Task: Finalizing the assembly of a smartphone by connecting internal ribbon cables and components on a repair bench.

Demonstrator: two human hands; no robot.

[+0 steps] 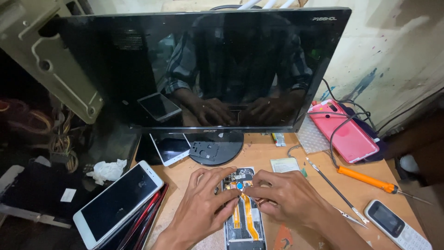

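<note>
Monitor [203, 69] fills the bench's back edge, a white phone [118, 201] lies at the left edge, a pink phone [349, 134] and orange screwdriver [365, 179] at the right. At the front edge lies the opened phone [243, 222]. Left hand [203, 208] and right hand [282, 194] pinch narrowly at its top; likely working on an inner part, needing a fine, steady grip.
</note>
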